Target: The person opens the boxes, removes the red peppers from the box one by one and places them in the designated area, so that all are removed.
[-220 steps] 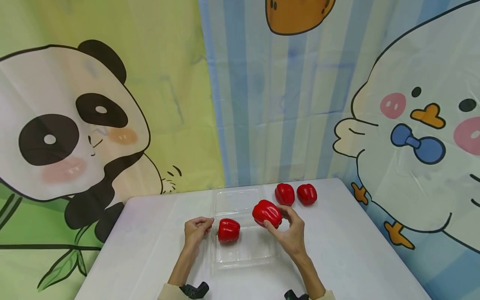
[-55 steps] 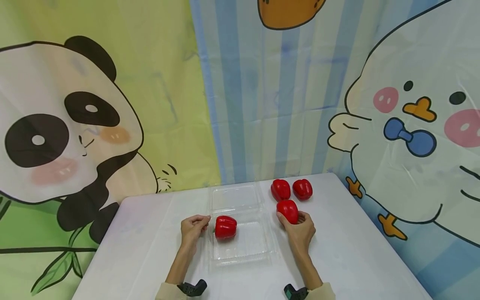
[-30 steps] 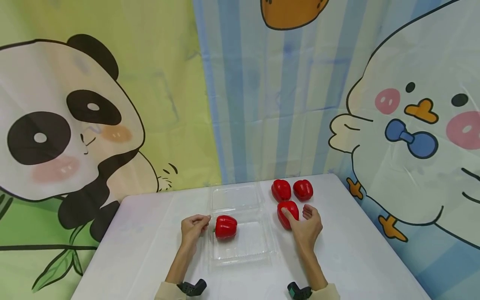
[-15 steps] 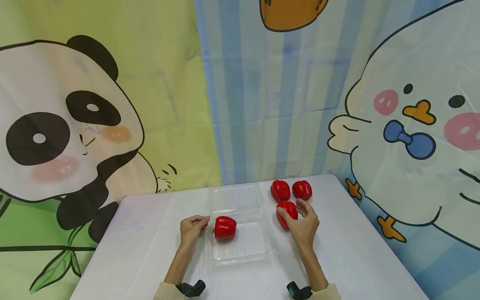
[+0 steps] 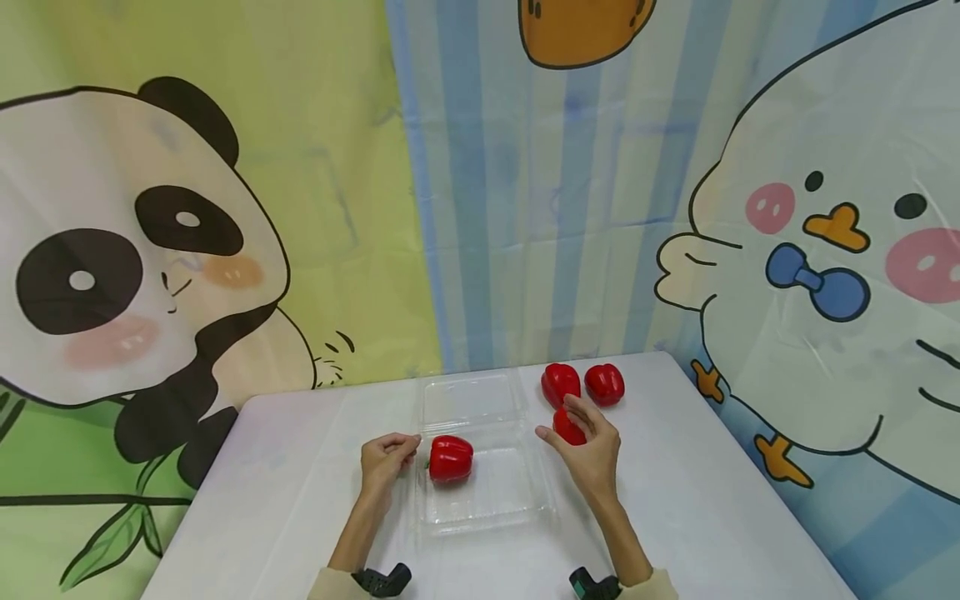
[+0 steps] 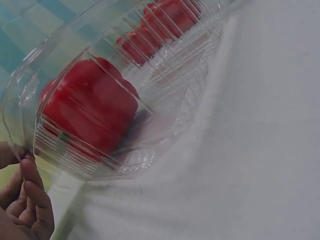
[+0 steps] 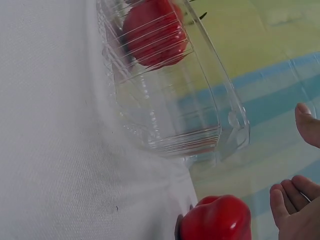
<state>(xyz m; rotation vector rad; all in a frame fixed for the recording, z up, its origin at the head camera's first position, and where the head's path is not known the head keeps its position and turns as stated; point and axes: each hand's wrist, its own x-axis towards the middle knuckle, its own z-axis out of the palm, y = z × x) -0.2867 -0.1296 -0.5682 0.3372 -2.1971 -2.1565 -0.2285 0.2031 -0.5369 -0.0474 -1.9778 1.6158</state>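
A clear plastic clamshell box (image 5: 495,492) stands on the table, its lid (image 5: 471,402) folded back behind it. One red bell pepper (image 5: 452,459) lies at the left in its base, seen through the wall in the left wrist view. My left hand (image 5: 386,463) pinches the box's left rim between thumb and fingers. My right hand (image 5: 596,457) holds nothing; in the right wrist view its thumb and fingers are spread, apart from another red bell pepper (image 7: 217,220). In the head view it partly hides that pepper (image 5: 567,427), which stands right of the box.
Behind the right hand, two more red bell peppers sit near the table's back edge, a left one (image 5: 559,383) and a right one (image 5: 604,384). The white table (image 5: 720,500) meets a cartoon-printed curtain (image 5: 510,208) at the back and sides.
Earlier my right hand held a bell pepper above the box, then set it on the table to the right. It has since let go and shifted slightly left. The left hand stays at the rim.
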